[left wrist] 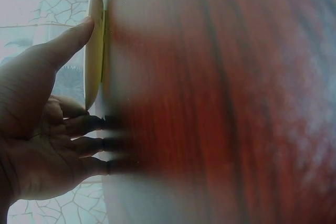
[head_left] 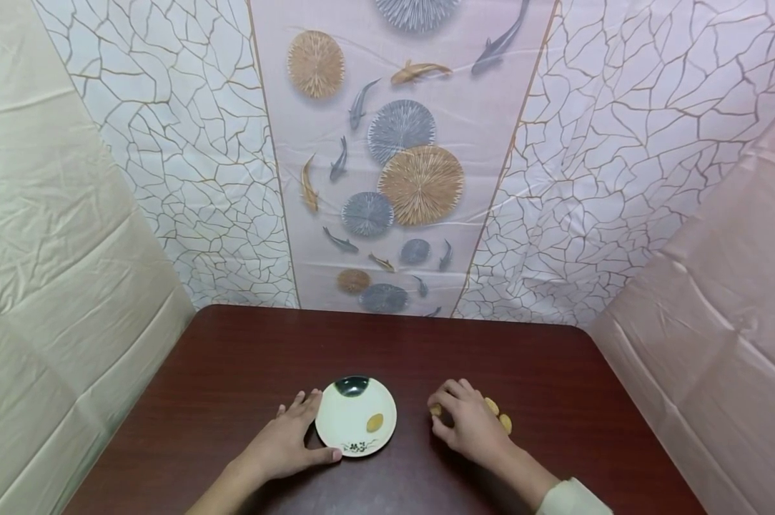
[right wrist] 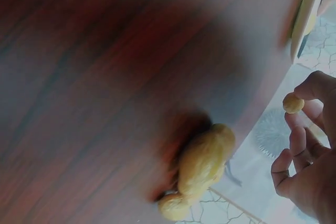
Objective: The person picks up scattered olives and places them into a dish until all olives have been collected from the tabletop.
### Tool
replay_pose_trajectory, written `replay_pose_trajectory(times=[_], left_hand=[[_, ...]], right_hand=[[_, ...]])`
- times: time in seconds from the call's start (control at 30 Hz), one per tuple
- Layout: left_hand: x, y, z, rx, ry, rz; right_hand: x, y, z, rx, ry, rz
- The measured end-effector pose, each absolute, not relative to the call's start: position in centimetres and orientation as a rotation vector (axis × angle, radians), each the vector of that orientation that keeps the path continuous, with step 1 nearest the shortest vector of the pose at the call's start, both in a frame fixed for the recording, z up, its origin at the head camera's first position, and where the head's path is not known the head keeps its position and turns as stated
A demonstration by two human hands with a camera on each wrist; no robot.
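A round cream plate [head_left: 345, 422] with a dark green patch and a small flower print lies on the table. On it sits one small yellow oval piece [head_left: 375, 423]. My left hand [head_left: 281, 436] rests at the plate's left side, fingers spread, thumb on the rim in the left wrist view. Right of the plate, my right hand [head_left: 467, 422] pinches another small yellow piece [right wrist: 293, 103] between thumb and fingertips. It is held above the table. More yellow pieces [right wrist: 202, 163], lumpy and oval, lie close by that hand, partly hidden behind it in the head view.
The dark red-brown wooden table [head_left: 265, 343] has rounded far corners. A patterned cloth [head_left: 387, 129] with fish and round leaf shapes hangs behind it, with plain cloth walls [head_left: 703, 286] along both sides.
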State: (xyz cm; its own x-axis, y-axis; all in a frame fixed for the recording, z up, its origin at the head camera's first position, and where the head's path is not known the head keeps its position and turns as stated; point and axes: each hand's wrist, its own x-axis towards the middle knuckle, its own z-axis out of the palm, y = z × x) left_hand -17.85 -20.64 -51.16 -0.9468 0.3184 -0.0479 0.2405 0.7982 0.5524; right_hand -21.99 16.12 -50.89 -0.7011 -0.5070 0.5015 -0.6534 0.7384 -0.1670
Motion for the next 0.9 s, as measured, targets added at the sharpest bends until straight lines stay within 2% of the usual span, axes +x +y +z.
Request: replay_pose_trajectory(times=[0.9], left_hand=[[-18.0, -20.8, -51.7, 0.459, 2.866, 0.835]], right_hand=[[-21.2, 10.5, -49.9, 1.143, -2.505, 0.629]])
